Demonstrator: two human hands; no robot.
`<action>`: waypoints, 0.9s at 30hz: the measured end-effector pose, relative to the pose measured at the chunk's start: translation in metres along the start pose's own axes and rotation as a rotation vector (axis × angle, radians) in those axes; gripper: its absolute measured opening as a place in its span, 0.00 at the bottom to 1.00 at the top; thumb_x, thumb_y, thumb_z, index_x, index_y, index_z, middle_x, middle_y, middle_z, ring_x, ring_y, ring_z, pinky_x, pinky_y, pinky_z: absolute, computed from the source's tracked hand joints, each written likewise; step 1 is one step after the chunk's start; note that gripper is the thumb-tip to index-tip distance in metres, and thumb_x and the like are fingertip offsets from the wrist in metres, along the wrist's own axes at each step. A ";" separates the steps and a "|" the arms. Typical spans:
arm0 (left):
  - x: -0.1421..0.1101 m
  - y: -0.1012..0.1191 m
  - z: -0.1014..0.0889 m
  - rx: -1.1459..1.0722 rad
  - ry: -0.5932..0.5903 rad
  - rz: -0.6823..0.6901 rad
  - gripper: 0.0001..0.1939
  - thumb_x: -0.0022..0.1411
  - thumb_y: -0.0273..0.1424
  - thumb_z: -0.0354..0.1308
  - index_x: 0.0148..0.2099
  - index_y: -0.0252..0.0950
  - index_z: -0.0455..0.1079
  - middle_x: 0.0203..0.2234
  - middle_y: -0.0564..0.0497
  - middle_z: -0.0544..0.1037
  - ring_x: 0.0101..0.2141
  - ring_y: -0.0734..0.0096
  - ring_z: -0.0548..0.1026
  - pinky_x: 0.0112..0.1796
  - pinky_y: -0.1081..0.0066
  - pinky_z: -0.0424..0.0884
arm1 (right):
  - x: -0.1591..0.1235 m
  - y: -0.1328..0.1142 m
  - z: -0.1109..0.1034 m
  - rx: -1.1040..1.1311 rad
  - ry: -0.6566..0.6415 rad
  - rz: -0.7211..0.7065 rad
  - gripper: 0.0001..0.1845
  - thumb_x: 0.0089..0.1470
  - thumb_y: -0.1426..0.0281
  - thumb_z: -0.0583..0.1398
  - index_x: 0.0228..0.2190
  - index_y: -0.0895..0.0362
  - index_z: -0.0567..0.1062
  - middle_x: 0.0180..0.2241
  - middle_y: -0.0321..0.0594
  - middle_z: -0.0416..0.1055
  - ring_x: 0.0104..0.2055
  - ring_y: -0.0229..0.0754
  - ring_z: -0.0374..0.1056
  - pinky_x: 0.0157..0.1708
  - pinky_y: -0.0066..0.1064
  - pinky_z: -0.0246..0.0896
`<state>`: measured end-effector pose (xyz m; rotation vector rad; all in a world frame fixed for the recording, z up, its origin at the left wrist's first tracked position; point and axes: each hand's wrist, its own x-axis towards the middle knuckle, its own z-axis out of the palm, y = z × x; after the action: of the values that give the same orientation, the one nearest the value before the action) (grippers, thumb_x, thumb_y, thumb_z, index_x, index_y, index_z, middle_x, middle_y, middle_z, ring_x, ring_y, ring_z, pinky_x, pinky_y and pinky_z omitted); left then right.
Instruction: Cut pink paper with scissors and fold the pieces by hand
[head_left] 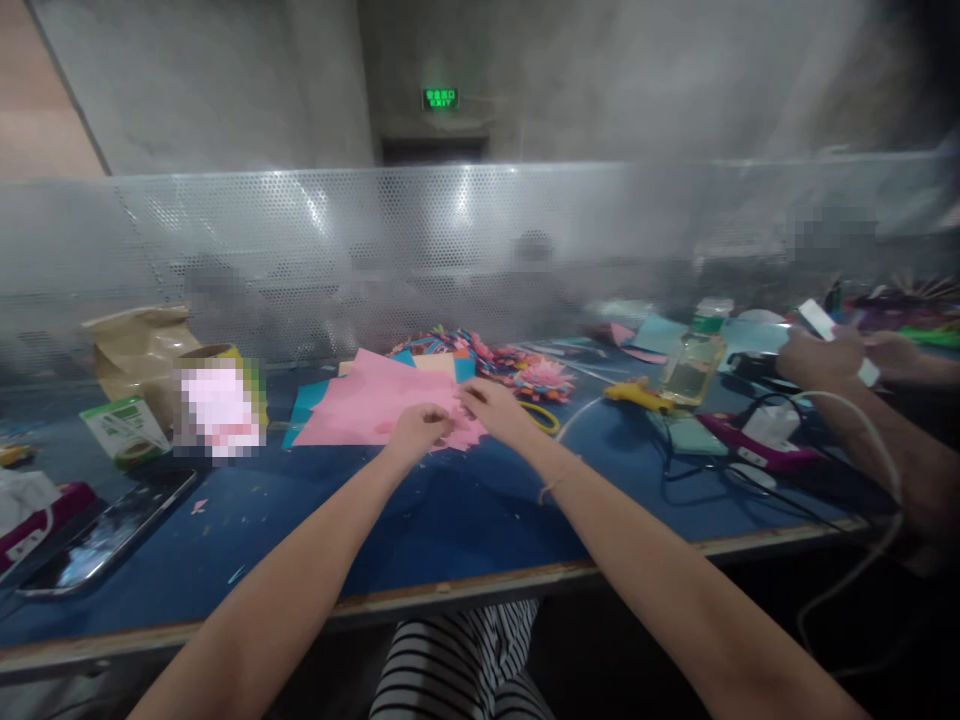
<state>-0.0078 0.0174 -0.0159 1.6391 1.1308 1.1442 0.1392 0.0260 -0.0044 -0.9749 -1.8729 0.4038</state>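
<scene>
Left hand (420,432) and right hand (489,408) curl over pink paper (352,402), whether gripping unclear. Probably light (and easily creased), it should suit an edge pinch.

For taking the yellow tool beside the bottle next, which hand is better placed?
Probably the right hand: it is nearer the yellow tool than the left hand, though both are at the pink paper.

Head-height view, forward and downward
</scene>
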 end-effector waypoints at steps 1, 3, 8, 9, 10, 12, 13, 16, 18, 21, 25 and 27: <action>0.000 -0.001 0.001 -0.096 0.010 -0.033 0.06 0.38 0.29 0.57 0.22 0.32 0.65 0.16 0.54 0.68 0.20 0.78 0.66 0.24 0.74 0.63 | 0.000 0.002 -0.003 -0.002 0.002 -0.053 0.07 0.47 0.72 0.51 0.27 0.59 0.68 0.24 0.36 0.65 0.25 0.32 0.61 0.25 0.24 0.57; 0.001 0.000 0.001 -0.262 0.045 -0.075 0.08 0.36 0.29 0.58 0.22 0.31 0.64 0.17 0.53 0.69 0.20 0.78 0.67 0.25 0.74 0.64 | -0.001 0.006 -0.008 -0.004 -0.024 -0.195 0.09 0.46 0.74 0.52 0.31 0.59 0.69 0.30 0.40 0.65 0.31 0.34 0.62 0.28 0.25 0.59; 0.000 0.007 -0.004 -0.481 0.078 -0.104 0.10 0.33 0.26 0.61 0.19 0.32 0.61 0.15 0.53 0.69 0.20 0.78 0.68 0.28 0.73 0.64 | -0.004 0.009 -0.012 0.008 -0.140 -0.405 0.11 0.43 0.73 0.56 0.33 0.56 0.71 0.34 0.41 0.63 0.35 0.35 0.62 0.29 0.25 0.63; -0.001 0.008 -0.004 -0.491 0.066 -0.107 0.10 0.33 0.26 0.61 0.19 0.32 0.61 0.14 0.53 0.69 0.20 0.78 0.68 0.28 0.73 0.64 | -0.004 0.009 -0.011 -0.001 -0.126 -0.409 0.09 0.43 0.73 0.56 0.32 0.56 0.71 0.33 0.41 0.64 0.34 0.35 0.62 0.29 0.25 0.63; -0.002 0.009 -0.004 -0.489 0.054 -0.114 0.10 0.33 0.26 0.61 0.19 0.32 0.61 0.14 0.53 0.69 0.20 0.78 0.68 0.27 0.73 0.64 | -0.003 0.009 -0.010 -0.011 -0.108 -0.407 0.08 0.44 0.73 0.56 0.31 0.57 0.71 0.32 0.40 0.65 0.33 0.35 0.62 0.28 0.25 0.63; -0.003 0.010 -0.003 -0.472 0.041 -0.130 0.10 0.33 0.27 0.62 0.19 0.32 0.61 0.15 0.53 0.70 0.20 0.77 0.68 0.27 0.73 0.64 | -0.002 0.009 -0.008 -0.035 -0.078 -0.401 0.06 0.45 0.73 0.55 0.28 0.57 0.72 0.29 0.40 0.66 0.31 0.34 0.63 0.28 0.25 0.62; -0.004 0.011 -0.002 -0.464 0.038 -0.137 0.11 0.33 0.27 0.62 0.19 0.32 0.61 0.15 0.52 0.70 0.19 0.77 0.69 0.27 0.73 0.65 | -0.001 0.009 -0.008 -0.047 -0.072 -0.400 0.06 0.45 0.73 0.55 0.28 0.57 0.72 0.28 0.40 0.66 0.31 0.34 0.63 0.28 0.25 0.62; -0.005 0.011 -0.001 -0.450 0.032 -0.140 0.11 0.34 0.27 0.62 0.19 0.31 0.62 0.15 0.52 0.70 0.19 0.78 0.69 0.27 0.73 0.65 | -0.001 0.009 -0.009 -0.065 -0.066 -0.381 0.06 0.45 0.71 0.56 0.27 0.58 0.72 0.27 0.40 0.67 0.29 0.34 0.63 0.27 0.25 0.61; -0.005 0.012 0.000 -0.444 0.026 -0.132 0.11 0.33 0.27 0.63 0.19 0.31 0.62 0.15 0.52 0.70 0.19 0.78 0.69 0.27 0.73 0.65 | -0.001 0.008 -0.010 -0.066 -0.073 -0.355 0.05 0.44 0.70 0.56 0.26 0.58 0.72 0.26 0.39 0.67 0.28 0.33 0.63 0.26 0.24 0.60; -0.005 0.012 0.000 -0.455 0.002 -0.100 0.11 0.33 0.28 0.64 0.20 0.30 0.64 0.16 0.51 0.71 0.20 0.77 0.69 0.27 0.73 0.65 | -0.002 0.005 -0.011 -0.044 -0.059 -0.291 0.04 0.44 0.71 0.56 0.24 0.59 0.71 0.25 0.38 0.67 0.27 0.33 0.62 0.26 0.24 0.59; -0.006 0.012 0.000 -0.443 0.000 -0.058 0.11 0.33 0.29 0.64 0.22 0.30 0.67 0.17 0.50 0.72 0.21 0.77 0.70 0.28 0.72 0.66 | -0.003 0.000 -0.010 0.049 -0.036 -0.164 0.04 0.43 0.72 0.55 0.24 0.59 0.70 0.24 0.37 0.68 0.27 0.33 0.63 0.27 0.24 0.59; -0.006 0.013 0.000 -0.416 0.016 -0.052 0.11 0.33 0.29 0.64 0.22 0.29 0.68 0.16 0.50 0.72 0.20 0.77 0.69 0.28 0.72 0.66 | -0.003 -0.001 -0.008 0.094 -0.035 -0.103 0.04 0.43 0.71 0.55 0.24 0.60 0.69 0.22 0.36 0.67 0.25 0.33 0.63 0.26 0.24 0.59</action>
<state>-0.0063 0.0078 -0.0049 1.2741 0.8669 1.2625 0.1465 0.0221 -0.0013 -0.8100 -1.9091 0.4453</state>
